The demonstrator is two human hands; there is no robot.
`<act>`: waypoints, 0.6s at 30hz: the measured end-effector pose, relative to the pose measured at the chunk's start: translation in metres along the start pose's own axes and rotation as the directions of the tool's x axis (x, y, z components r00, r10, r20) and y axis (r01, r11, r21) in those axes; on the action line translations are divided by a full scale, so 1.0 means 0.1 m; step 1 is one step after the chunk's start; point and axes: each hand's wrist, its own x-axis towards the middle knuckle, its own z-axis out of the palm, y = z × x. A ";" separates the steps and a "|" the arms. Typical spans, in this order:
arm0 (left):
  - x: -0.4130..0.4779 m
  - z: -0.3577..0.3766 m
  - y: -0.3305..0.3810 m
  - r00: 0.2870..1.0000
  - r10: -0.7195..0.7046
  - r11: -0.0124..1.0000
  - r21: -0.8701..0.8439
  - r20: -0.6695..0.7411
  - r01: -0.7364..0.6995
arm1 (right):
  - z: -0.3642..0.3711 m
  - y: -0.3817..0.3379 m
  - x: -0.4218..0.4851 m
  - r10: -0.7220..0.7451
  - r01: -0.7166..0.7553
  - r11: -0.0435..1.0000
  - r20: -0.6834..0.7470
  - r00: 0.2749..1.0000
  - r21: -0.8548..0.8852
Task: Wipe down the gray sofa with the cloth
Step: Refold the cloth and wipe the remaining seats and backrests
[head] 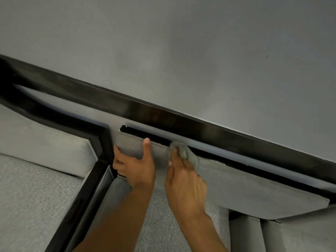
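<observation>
Head view: your L hand [135,166] grips the sofa cushion [245,186] by its top corner, fingers curled round it. R hand [183,182] holds the cloth [190,155] bunched on the cushion's top edge, just under the rail [163,115]. Wall [181,42] behind; 2nd seat [36,139] at left.

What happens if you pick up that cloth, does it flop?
Probably floppy: the cloth is bunched into a soft wad under the right hand. Likely light, since one hand holds it easily. It probably drags rather than slides on the fabric cushion.
</observation>
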 end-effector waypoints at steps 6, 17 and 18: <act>0.04 -0.06 -0.01 1.000 -0.010 1.000 0.028 0.001 0.010 | -0.22 0.64 -0.25 0.054 -0.058 0.994 -0.049 0.997 -0.087; 0.01 -0.01 -0.03 0.999 0.014 0.998 0.055 -0.029 -0.012 | 0.04 -0.15 0.05 -0.050 0.045 0.989 0.033 0.998 0.142; 0.02 -0.02 -0.03 0.999 0.012 0.998 0.061 -0.031 -0.010 | 0.05 -0.19 0.09 -0.054 0.048 0.989 0.043 0.998 0.138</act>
